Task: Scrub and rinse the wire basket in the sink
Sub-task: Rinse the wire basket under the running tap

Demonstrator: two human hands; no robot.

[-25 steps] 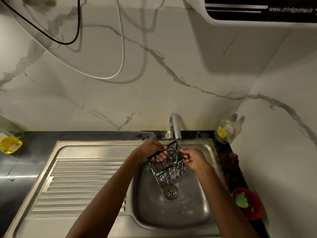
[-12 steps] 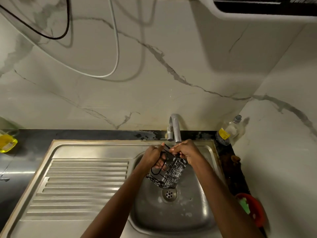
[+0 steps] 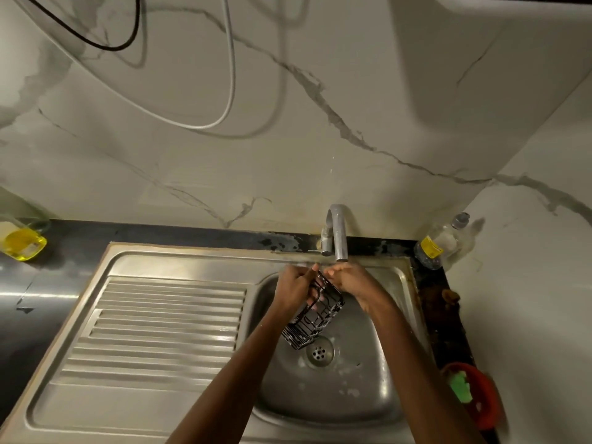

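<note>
Both hands, left [image 3: 293,288] & right [image 3: 350,278], grip wire basket [image 3: 315,322] rim over sink [image 3: 392,277].

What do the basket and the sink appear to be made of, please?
The wire basket looks like thin metal wire with a dark, probably coated finish: open black grid, pale flecks that may be suds. The sink looks like brushed stainless steel: grey sheen, soft streaky reflections, pressed drainer ridges.
</note>
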